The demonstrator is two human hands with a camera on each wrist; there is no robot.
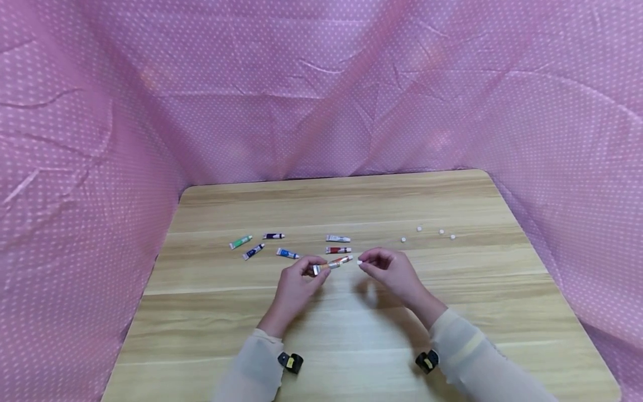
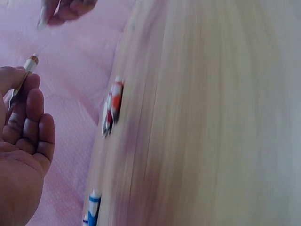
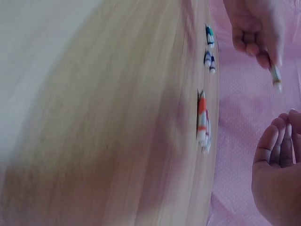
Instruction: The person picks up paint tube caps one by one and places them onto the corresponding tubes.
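Between thumb and fingers, my left hand (image 1: 295,283) pinches a small paint tube (image 1: 327,267) with a yellow-orange label. Its nozzle end points right, bare of a cap. My right hand (image 1: 397,276) pinches a small white cap (image 1: 359,262) in its fingertips, a short gap from the nozzle. Both hands are raised over the table, as the left wrist view shows with the tube (image 2: 29,65) above it. Just behind the held tube lie an orange-red tube (image 1: 344,259), a red tube (image 1: 339,250) and a white tube (image 1: 338,238). A blue tube (image 1: 288,253) is close to the left fingers.
Farther left on the wooden table (image 1: 201,318) lie a green tube (image 1: 240,242), a dark purple tube (image 1: 273,236) and a dark blue tube (image 1: 253,251). Several loose white caps (image 1: 403,240) are at the right rear. Pink dotted cloth (image 1: 321,111) hangs around the table.
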